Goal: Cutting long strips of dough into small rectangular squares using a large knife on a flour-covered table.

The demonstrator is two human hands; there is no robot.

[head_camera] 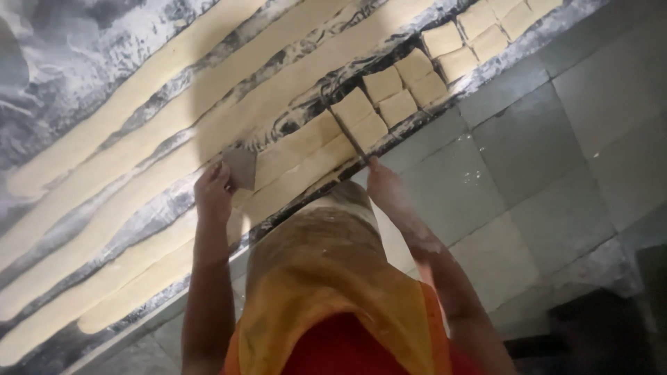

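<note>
Below, the dark, flour-dusted surface (83, 42) runs diagonally across the view, with a grey tiled floor (528, 167) beside its near edge. Long pale dough strips (139, 90) lie on it side by side, parallel to that edge. The two strips nearest me are cut at their far end into a double row of square dough pieces (417, 66), which continues toward the upper right corner. The uncut part of these two strips (299, 156) lies between my hands.

My apron (333, 278), orange and flour-marked, fills the lower centre. My left hand (212, 191) has its grip closed on a flat grey scraper (241, 167), whose blade rests against the uncut part of the nearest strips. My right hand (382, 184), dusted with flour, has its grip closed on the end of a thin knife (347, 135); the blade lies across both near strips at the boundary between the cut squares and the uncut length, touching the dough.
</note>
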